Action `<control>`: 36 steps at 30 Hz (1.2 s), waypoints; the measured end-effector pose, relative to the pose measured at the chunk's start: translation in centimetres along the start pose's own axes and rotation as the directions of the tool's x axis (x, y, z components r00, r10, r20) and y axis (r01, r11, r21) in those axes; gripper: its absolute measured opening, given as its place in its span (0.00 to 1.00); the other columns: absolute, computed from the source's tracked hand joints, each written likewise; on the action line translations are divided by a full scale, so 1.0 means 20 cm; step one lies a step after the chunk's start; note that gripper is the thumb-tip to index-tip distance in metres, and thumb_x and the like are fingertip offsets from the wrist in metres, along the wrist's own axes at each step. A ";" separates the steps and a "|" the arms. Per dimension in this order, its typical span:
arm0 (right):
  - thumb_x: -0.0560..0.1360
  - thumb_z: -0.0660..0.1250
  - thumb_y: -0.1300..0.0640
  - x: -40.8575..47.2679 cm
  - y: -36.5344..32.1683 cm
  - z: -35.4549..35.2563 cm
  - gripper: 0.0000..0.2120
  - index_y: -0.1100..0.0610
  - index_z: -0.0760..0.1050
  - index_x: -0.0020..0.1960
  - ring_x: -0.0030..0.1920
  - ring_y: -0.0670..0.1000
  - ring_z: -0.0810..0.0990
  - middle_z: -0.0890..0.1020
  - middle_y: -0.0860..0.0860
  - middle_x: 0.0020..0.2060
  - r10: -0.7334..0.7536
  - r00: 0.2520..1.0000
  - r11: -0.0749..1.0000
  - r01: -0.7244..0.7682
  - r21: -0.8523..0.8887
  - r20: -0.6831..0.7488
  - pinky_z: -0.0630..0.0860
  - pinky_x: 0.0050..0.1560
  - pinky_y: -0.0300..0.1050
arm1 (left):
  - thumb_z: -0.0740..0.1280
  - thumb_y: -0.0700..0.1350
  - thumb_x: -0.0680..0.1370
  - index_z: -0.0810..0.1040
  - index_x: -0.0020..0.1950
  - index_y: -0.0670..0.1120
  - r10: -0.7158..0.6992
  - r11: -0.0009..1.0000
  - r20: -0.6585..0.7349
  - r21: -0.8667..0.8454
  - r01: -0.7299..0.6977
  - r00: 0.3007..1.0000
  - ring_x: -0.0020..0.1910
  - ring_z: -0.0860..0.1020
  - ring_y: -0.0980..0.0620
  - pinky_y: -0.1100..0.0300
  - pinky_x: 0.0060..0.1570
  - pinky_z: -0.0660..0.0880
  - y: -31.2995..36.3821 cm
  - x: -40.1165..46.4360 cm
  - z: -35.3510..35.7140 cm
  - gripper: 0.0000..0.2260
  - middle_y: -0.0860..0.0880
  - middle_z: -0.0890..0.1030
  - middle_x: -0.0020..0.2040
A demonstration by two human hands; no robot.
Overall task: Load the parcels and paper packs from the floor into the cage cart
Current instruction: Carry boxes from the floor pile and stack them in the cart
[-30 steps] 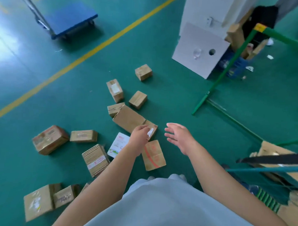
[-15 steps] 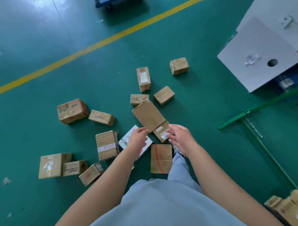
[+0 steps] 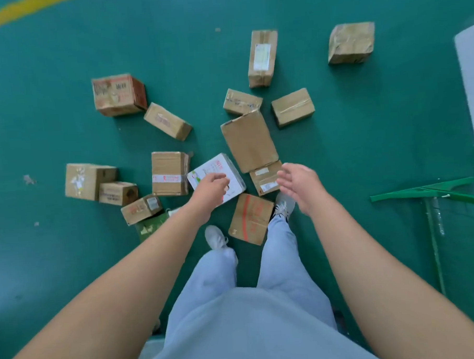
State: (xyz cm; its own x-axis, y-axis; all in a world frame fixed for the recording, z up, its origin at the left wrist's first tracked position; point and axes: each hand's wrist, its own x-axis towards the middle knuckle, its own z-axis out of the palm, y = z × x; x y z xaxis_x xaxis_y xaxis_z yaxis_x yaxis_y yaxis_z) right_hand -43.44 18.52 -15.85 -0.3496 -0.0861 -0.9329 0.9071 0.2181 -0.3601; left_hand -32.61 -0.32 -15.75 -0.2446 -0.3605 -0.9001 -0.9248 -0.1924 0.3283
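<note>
Several brown cardboard parcels lie scattered on the green floor in front of me. A white paper pack (image 3: 216, 169) lies among them, beside a large flat parcel (image 3: 249, 140) and a small labelled parcel (image 3: 265, 178). My left hand (image 3: 210, 188) hovers over the white paper pack, fingers loosely curled, holding nothing. My right hand (image 3: 298, 184) is spread open above the small labelled parcel, empty. A parcel with red markings (image 3: 251, 219) lies between my feet. The cage cart is out of view.
A green metal frame (image 3: 432, 192) lies on the floor at the right. A grey board (image 3: 470, 82) shows at the right edge. A yellow floor line (image 3: 11, 12) crosses the top left. A green pack (image 3: 151, 226) peeks from under my left forearm.
The view has tilted down and moved closer to the pile. Both hands have reached lower toward the parcels; the cart and blue trolley have left the view.
</note>
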 end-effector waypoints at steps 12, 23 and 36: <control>0.84 0.63 0.54 1.10 0.10 0.15 0.09 0.56 0.75 0.62 0.56 0.51 0.83 0.83 0.54 0.59 0.119 0.990 0.945 -0.135 -0.297 -0.072 0.79 0.50 0.41 | 0.63 0.45 0.85 0.76 0.60 0.49 -0.194 0.960 0.060 -0.195 0.202 0.979 0.63 0.80 0.47 0.52 0.60 0.79 -0.19 1.12 0.09 0.05 0.46 0.77 0.64; 0.85 0.61 0.56 2.12 0.54 0.26 0.09 0.55 0.72 0.64 0.59 0.51 0.80 0.79 0.52 0.59 0.205 0.976 0.842 -0.212 -0.496 -0.069 0.79 0.53 0.43 | 0.63 0.45 0.85 0.73 0.64 0.51 -0.260 0.908 0.138 -0.301 0.291 0.956 0.66 0.76 0.49 0.55 0.61 0.78 -0.52 2.11 0.39 0.08 0.49 0.75 0.71; 0.80 0.62 0.51 2.89 0.72 0.18 0.33 0.43 0.54 0.82 0.72 0.55 0.72 0.68 0.46 0.77 0.023 0.996 0.765 -0.075 -0.640 -0.090 0.68 0.73 0.61 | 0.67 0.47 0.83 0.58 0.83 0.49 -0.307 0.866 0.111 -0.380 0.325 0.945 0.78 0.64 0.48 0.49 0.72 0.71 -0.69 2.87 0.71 0.30 0.49 0.60 0.82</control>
State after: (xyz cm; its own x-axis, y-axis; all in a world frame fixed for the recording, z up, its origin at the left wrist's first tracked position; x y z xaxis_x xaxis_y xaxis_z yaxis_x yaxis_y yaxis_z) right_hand -49.76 13.14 -74.94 -0.3487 0.0071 -0.9372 0.5702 0.7952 -0.2062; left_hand -38.07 -5.49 -75.91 0.0201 -0.1809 -0.9833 -0.7695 -0.6307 0.1003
